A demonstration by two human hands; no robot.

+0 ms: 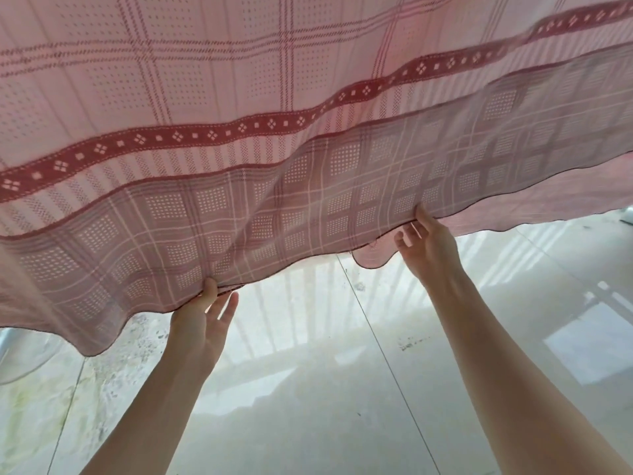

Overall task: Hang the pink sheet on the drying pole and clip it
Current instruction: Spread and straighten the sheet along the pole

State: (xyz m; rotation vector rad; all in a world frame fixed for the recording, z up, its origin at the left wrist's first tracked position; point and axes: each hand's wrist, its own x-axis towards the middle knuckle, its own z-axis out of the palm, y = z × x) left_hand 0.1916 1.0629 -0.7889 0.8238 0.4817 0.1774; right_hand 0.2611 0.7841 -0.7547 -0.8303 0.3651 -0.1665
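Stretching across the whole upper part of the head view, the pink sheet [239, 80] hangs in front of the person, its checked weave crossed by a dark red band with small white diamonds. A second, greyer-looking layer of the same cloth shows below that band, and the wavy hem runs from lower left up toward the right edge. What the sheet hangs from lies out of view.

Both bare arms reach up to the hem. The left hand [202, 323] grips the lower edge, its thumb lying on the near face of the cloth while the fingers [227, 308] point up just behind the hem. The right hand [428, 245] pinches the hem further right and higher, thumb on the near face, with the other fingers spread loosely beside a small scalloped corner of the cloth. The two hands are well apart along the edge.

Below, a pale tiled floor [342, 389] shows striped patches of light and some dark specks near the left
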